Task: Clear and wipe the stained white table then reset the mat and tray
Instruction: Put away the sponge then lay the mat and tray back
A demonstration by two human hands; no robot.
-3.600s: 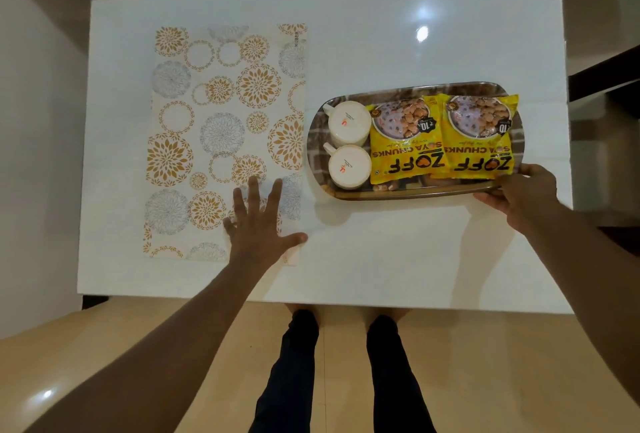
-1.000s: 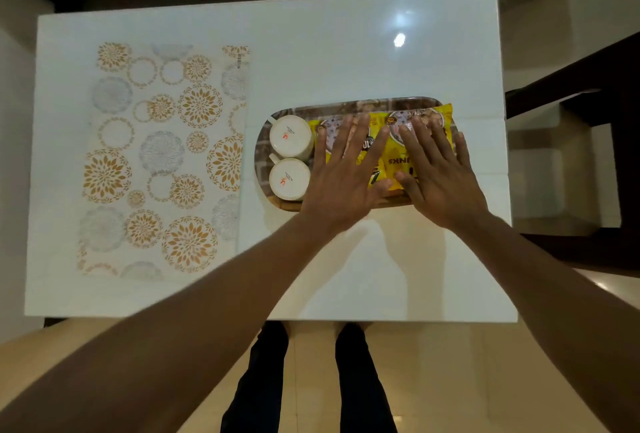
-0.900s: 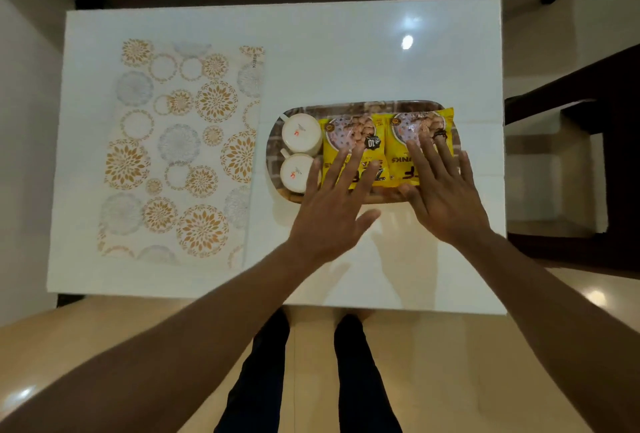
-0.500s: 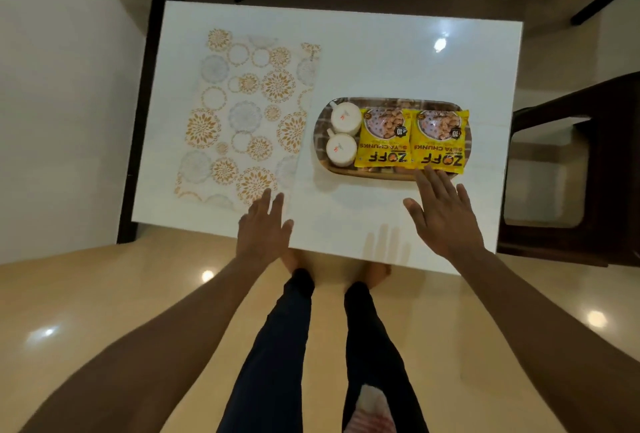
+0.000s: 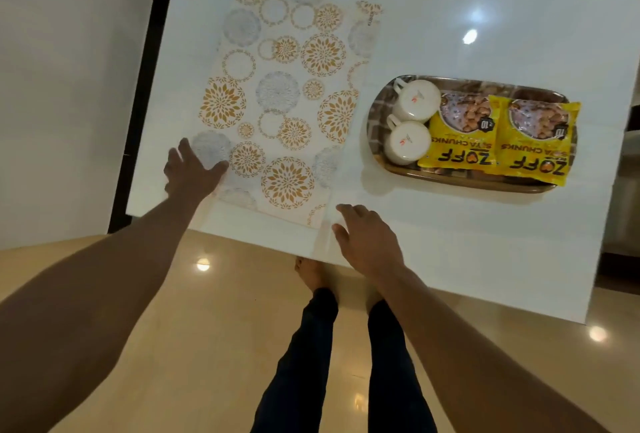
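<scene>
A white mat (image 5: 287,93) with gold and grey flower circles lies flat on the left half of the white table (image 5: 450,10). My left hand (image 5: 192,173) is open over the mat's near left corner, fingers spread. My right hand (image 5: 363,238) is open just past the mat's near right corner, at the table's front edge. To the right stands a brown oval tray (image 5: 377,114) holding two white cups (image 5: 414,124) and two yellow soya chunk packets (image 5: 498,138). Neither hand touches the tray.
A white wall (image 5: 62,69) runs close along the table's left side, with a dark gap between. A dark chair edge (image 5: 628,162) shows at the far right. My legs (image 5: 346,363) stand on the glossy beige floor in front of the table.
Both hands left the packets on the tray and moved left to the mat's near corners. The view swung left with them. The tray and its load stayed put.
</scene>
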